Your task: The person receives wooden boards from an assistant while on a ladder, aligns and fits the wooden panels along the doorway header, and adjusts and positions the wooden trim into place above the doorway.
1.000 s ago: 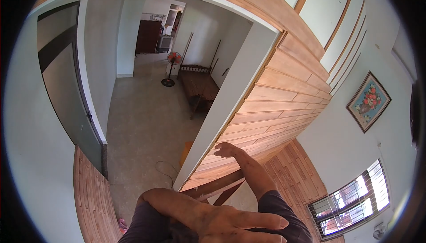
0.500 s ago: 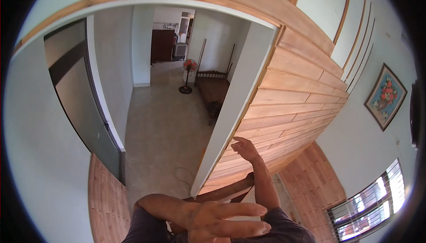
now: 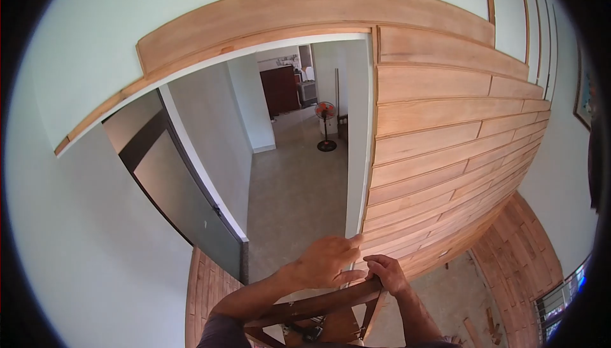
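Observation:
My left hand reaches forward at the lower centre, with its index finger and thumb apart. Its index fingertip is by the left edge of the wooden wall planks, next to the doorway. My right hand is just to the right, fingers curled over the end of a brown bar. This bar looks like the top of a wooden stepladder, low in front of my body. Some small dark items lie below it, too small to name.
A doorway opens ahead onto a tiled floor with a standing fan. The glazed door is at left. A plank runs above the opening. Wood offcuts lie on the floor at lower right.
My view has turned right. My left hand has gone forward from near my chest to the plank edge. My right hand has dropped from that edge to the bar's end.

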Motion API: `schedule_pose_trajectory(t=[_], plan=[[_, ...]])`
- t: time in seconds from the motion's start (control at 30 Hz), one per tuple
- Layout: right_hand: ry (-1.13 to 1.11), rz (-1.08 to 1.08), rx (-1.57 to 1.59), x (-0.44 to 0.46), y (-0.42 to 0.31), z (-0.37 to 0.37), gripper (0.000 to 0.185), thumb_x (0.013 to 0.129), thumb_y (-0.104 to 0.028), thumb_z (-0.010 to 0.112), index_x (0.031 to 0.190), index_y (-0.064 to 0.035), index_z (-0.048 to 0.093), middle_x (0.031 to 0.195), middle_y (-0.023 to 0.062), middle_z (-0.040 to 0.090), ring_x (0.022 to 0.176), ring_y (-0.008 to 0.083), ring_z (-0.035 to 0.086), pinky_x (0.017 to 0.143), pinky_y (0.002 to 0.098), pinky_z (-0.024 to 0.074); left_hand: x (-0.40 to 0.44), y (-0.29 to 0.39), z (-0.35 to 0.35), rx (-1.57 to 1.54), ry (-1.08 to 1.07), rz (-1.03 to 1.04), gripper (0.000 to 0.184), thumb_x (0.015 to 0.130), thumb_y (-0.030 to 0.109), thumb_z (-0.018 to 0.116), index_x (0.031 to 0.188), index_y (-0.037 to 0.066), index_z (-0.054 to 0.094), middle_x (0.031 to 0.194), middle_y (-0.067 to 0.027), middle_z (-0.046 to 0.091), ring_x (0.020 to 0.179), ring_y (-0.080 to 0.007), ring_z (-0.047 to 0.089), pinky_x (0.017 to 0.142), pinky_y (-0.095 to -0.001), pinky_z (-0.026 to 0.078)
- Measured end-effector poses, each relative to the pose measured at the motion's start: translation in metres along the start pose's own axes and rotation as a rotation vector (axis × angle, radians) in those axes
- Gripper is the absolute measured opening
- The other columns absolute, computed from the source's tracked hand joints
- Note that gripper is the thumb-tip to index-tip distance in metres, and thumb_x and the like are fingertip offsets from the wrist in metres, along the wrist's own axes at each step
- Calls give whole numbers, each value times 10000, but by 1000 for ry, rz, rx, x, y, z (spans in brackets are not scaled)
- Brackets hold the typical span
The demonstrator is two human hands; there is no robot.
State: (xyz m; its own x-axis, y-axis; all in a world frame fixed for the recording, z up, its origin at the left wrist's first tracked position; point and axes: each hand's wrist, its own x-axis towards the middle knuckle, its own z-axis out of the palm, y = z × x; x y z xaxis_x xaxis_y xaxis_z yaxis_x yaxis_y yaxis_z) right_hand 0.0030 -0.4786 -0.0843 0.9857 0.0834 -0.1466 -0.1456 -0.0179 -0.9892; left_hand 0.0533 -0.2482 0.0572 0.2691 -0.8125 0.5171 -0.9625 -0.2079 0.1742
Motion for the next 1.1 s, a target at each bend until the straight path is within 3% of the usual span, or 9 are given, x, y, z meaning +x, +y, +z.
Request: schedule_pose_trajectory(t=[0.2,0.37,0.6,0.7,0.8,0.87,0.9,0.97,1.1], plan=[[80,-192,85,-6,37,2,353,926,-216,582,1170,35,625,763,45,651,714,105,600,682,261,490,-96,-51,82,-124,-901,-633,656,934,581,498,1170,-23,596,1114,-248,639,1069,-424,598,911,-460,480],[213,-335,-21,-24,47,7,434,818,-184,707,1185,20,598,828,72,651,813,145,628,747,298,515,-223,-116,142,-252,-1118,-858,561,899,549,549,1063,19,630,1089,-258,651,1042,-394,636,872,-453,501],[311,-459,-114,-30,52,10,523,768,-158,775,1227,4,582,995,146,648,893,248,655,803,347,524,-236,-141,176,-467,-689,-960,517,868,474,639,1042,-13,625,1127,-212,655,986,-291,635,860,-389,486],[333,-454,-124,-28,53,12,495,779,-127,764,1223,-1,587,992,154,650,887,258,657,794,346,526,-220,-133,182,-410,-1129,-542,466,887,438,631,1063,7,628,1132,-172,661,975,-260,615,871,-385,472],[368,-639,-146,-26,59,14,420,803,-60,711,1194,14,576,918,106,643,863,173,635,793,301,511,-203,-115,155,-790,-927,-651,428,984,410,479,1186,61,622,1290,-138,596,1124,-239,568,964,-360,432],[390,-593,-103,-28,71,18,336,832,-48,694,1144,16,590,929,113,642,874,165,624,790,295,504,-201,-111,159,-1518,-740,-749,503,999,478,424,1301,107,580,1420,-145,500,1244,-245,514,1060,-358,386],[396,-640,-109,-29,69,17,317,841,-47,690,1135,17,591,936,118,639,874,164,617,790,297,503,-171,-79,138,-2261,-380,-849,566,987,543,422,1350,128,547,1455,-155,458,1281,-260,490,1090,-369,366],[411,-742,-117,-24,68,17,295,851,-52,690,1122,13,594,926,122,637,862,161,609,783,301,503,-162,-53,123,-1787,-251,-845,731,917,629,502,1406,86,474,1486,-178,406,1328,-325,447,1140,-394,314],[492,-786,-143,-35,73,20,267,862,-91,679,1101,-2,597,844,88,630,819,142,599,741,295,501,-144,-33,105,-1557,-752,-799,786,914,537,555,1423,-34,372,1367,-217,505,1195,-325,566,984,-391,484]])
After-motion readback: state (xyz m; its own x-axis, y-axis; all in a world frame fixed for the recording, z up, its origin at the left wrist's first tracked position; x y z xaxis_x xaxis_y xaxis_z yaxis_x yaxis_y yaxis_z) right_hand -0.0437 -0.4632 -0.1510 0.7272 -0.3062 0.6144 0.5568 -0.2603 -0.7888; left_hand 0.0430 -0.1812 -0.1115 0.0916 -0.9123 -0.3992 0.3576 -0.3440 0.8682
